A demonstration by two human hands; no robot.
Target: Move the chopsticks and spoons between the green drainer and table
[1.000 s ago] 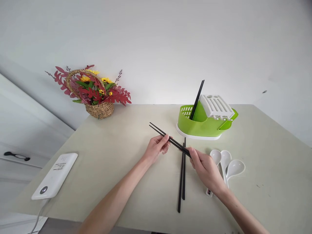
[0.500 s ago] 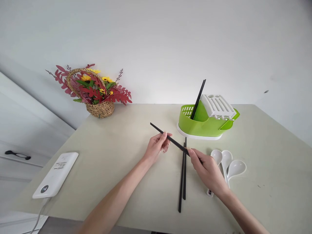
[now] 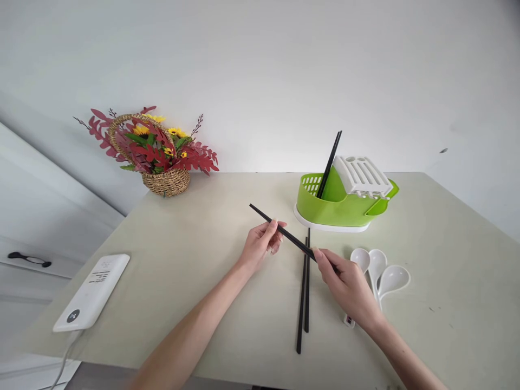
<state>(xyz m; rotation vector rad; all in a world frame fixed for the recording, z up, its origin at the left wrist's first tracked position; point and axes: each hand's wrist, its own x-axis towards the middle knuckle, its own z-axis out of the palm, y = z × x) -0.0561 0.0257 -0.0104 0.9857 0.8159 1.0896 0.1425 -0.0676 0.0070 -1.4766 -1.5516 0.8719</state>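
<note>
Black chopsticks (image 3: 293,238), lying close together as a pair, slant between my two hands above the table. My left hand (image 3: 262,242) pinches them toward their thin end, thumb on top. Around the thicker end my right hand (image 3: 345,281) is closed, hiding that end. Two more black chopsticks (image 3: 301,309) lie on the table below, partly crossed from view by the held ones. Behind them stands a green cutlery holder (image 3: 337,211) with a white slotted top; black chopsticks (image 3: 330,162) lean upright in its left compartment. Three white spoons (image 3: 377,268) lie beside my right hand, which covers part of their handles.
A wicker basket (image 3: 168,182) of red leaves and yellow flowers stands at the back left. Near the table's left edge lies a white power bank (image 3: 92,292) with a cable (image 3: 67,355). A white cabinet (image 3: 36,227) adjoins the left side; a wall rises behind.
Almost nothing differs. The whole view has shifted very slightly, while both hands keep the same hold on the chopsticks.
</note>
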